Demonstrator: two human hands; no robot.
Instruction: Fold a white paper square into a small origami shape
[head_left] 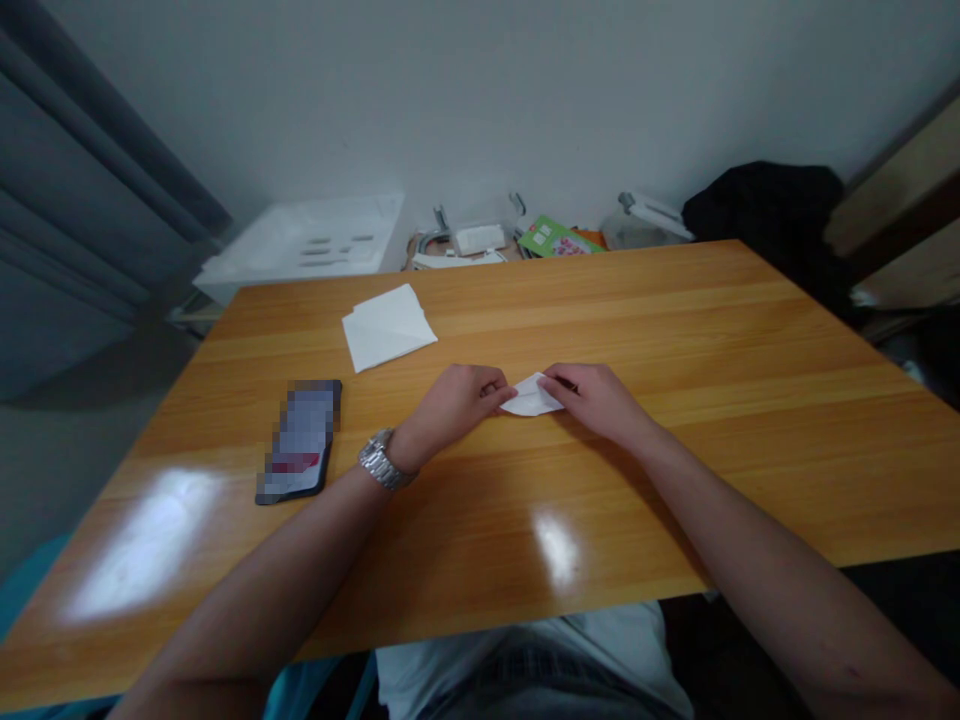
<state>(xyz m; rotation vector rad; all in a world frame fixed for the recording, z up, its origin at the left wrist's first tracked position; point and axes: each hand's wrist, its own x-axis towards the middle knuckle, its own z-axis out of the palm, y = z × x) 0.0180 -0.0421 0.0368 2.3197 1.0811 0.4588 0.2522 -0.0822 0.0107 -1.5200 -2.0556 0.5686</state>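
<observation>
Between my two hands is a small folded piece of white paper [531,398], just over the wooden table [660,330]. My left hand [459,402], with a metal watch [381,460] at its wrist, pinches the paper's left corner between thumb and fingers. At the opposite end my right hand [592,395] is closed on the paper, its thumb lying on top. The fingers partly hide both ends of the paper. Farther back to the left lie white paper sheets [388,328], apart from both hands.
A phone [301,440] with a blurred screen lies left of my left forearm. Beyond the table's far edge are a white tray [322,235], a green booklet [556,238], a clear container [637,228] and a black cloth-like heap [761,205]. A grey curtain [82,150] hangs at the left.
</observation>
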